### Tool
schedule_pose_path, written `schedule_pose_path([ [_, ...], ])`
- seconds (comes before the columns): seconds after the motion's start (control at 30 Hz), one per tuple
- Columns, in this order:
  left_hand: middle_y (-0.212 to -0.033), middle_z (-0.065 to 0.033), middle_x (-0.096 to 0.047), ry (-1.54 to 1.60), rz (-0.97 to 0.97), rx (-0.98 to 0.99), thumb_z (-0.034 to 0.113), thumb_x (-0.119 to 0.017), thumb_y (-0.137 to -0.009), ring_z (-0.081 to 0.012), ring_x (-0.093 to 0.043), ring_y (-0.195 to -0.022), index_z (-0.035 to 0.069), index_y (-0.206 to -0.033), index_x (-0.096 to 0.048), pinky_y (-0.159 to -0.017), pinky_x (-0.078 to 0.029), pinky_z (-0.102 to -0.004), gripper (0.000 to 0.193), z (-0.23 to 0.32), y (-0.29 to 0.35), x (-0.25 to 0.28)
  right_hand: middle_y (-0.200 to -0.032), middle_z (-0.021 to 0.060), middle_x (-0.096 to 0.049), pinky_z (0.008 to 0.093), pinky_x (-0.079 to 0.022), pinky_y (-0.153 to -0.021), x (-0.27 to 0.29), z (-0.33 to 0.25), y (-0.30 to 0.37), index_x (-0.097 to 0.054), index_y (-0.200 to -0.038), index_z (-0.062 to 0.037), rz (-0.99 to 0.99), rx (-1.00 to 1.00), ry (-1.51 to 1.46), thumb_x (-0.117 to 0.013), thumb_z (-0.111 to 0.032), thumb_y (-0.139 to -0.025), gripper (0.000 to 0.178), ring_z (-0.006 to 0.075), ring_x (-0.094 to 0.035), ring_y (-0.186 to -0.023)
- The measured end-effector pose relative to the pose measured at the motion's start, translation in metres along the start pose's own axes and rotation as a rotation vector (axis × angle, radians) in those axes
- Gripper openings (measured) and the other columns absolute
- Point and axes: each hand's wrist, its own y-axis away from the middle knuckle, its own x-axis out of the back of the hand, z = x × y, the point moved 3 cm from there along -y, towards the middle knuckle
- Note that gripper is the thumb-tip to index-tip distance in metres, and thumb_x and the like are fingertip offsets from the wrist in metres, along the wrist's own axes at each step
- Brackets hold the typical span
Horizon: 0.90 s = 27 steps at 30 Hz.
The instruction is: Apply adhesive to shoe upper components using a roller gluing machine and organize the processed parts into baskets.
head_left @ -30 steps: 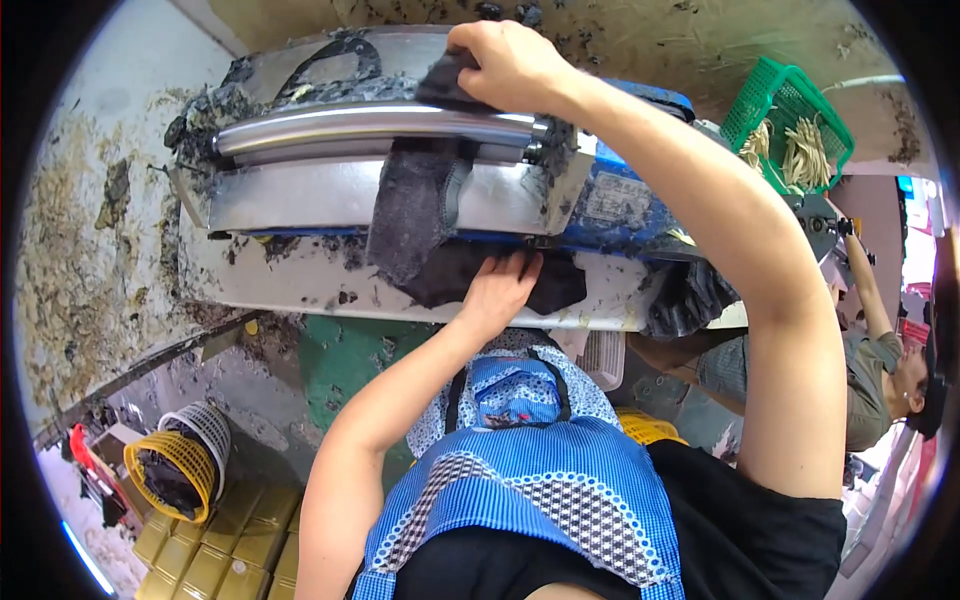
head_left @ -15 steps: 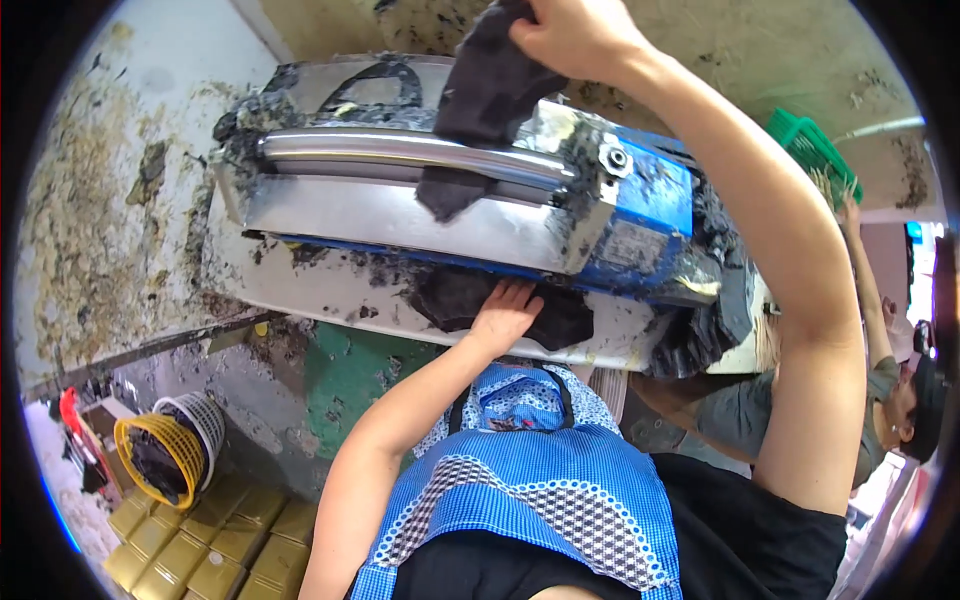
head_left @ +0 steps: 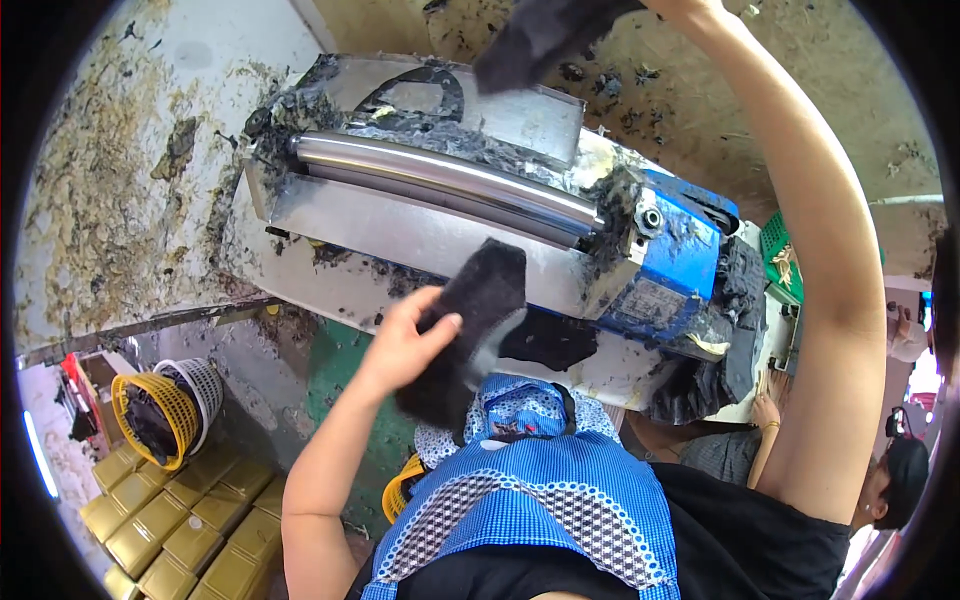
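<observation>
Entry: left hand (head_left: pixel 398 350). Grip clamped, thumb against fingers, on a dark soft piece (head_left: pixel 497 285). The piece is held in front of the machine's metal faceplate (head_left: pixel 415 232), mostly to the right of the grip; its long axis is slanted from lower left to upper right, its upper end pointed at the steel roller (head_left: pixel 450 182) and set roughly crosswise to it. Of the two hands, the left appears nearer the roller.

Entry: right hand (head_left: pixel 688 8). Raised beyond the roller; its fingers are cut off by the upper edge, but the grip seems closed on a second dark piece (head_left: pixel 545 40), blurred, suspended clear of the roller.

Also listed: a flat dark piece (head_left: pixel 553 340) laid on the surface (head_left: pixel 350 300); a folded dark heap (head_left: pixel 690 388), at the right; a blue housing (head_left: pixel 678 250), at the roller's right end.
</observation>
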Motion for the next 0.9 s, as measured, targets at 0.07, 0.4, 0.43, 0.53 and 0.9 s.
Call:
schedule_pose_path([
  [0.07, -0.103, -0.0096, -0.075, 0.027, 0.032, 0.09, 0.016, -0.071, -0.092, -0.0147, -0.068, -0.095, -0.006, -0.12, -0.067, -0.087, -0.054, -0.0318, 0.035, -0.004, -0.011, 0.016, -0.097, 0.0143, -0.068, 0.0473, -0.055, -0.073, -0.027, -0.013, 0.007, -0.061, -0.093, -0.0063, 0.153, 0.384, 0.069, -0.062, -0.007, -0.084, 0.009, 0.0384, -0.065, -0.093],
  [0.4, -0.096, -0.0109, -0.069, -0.817, 0.6, -0.768, 0.009, -0.079, -0.081, -0.0294, -0.069, -0.088, 0.007, -0.119, -0.063, -0.077, -0.055, -0.0427, 0.041, 0.001, 0.01, -0.006, -0.14, 0.0291, -0.055, 0.0556, -0.037, -0.111, -0.168, -0.064, 0.17, -0.067, -0.129, 0.0016, -1.27, 0.512, -0.3, -0.038, -0.052, -0.105, 0.065, 0.046, -0.046, -0.131],
  [0.43, -0.095, -0.0094, -0.069, -0.752, 0.512, -0.776, 0.006, -0.08, -0.079, -0.0284, -0.069, -0.088, 0.008, -0.114, -0.066, -0.076, -0.055, -0.042, 0.038, -0.02, 0.028, -0.014, -0.138, 0.0264, -0.06, 0.0514, -0.038, -0.111, -0.165, -0.066, 0.17, -0.069, -0.127, 0.0005, -1.217, 0.241, -0.453, -0.046, -0.051, -0.1, 0.062, 0.0426, -0.052, -0.127],
  [0.53, -0.1, -0.012, -0.07, -0.668, -0.038, -0.605, 0.009, -0.073, -0.083, -0.0313, -0.069, -0.095, 0.006, -0.107, -0.069, -0.079, -0.056, -0.0388, 0.024, -0.073, 0.021, -0.065, -0.113, 0.0208, -0.072, 0.0422, -0.051, -0.095, -0.136, -0.073, 0.159, -0.071, -0.111, 0.0053, -1.201, -0.06, -0.58, -0.069, -0.043, -0.084, 0.056, 0.0332, -0.068, -0.103],
  [0.9, -0.114, -0.0149, -0.064, -1.187, -0.093, -0.406, 0.018, -0.078, -0.077, -0.0355, -0.058, -0.115, 0.006, -0.118, -0.063, -0.104, -0.047, -0.0491, 0.046, -0.135, -0.028, -0.12, -0.101, 0.0175, -0.063, 0.0438, -0.051, -0.094, -0.026, -0.111, 0.144, -0.072, -0.08, 0.0008, -0.458, 0.319, -0.282, -0.073, -0.023, -0.071, 0.026, 0.0373, -0.055, -0.108],
])
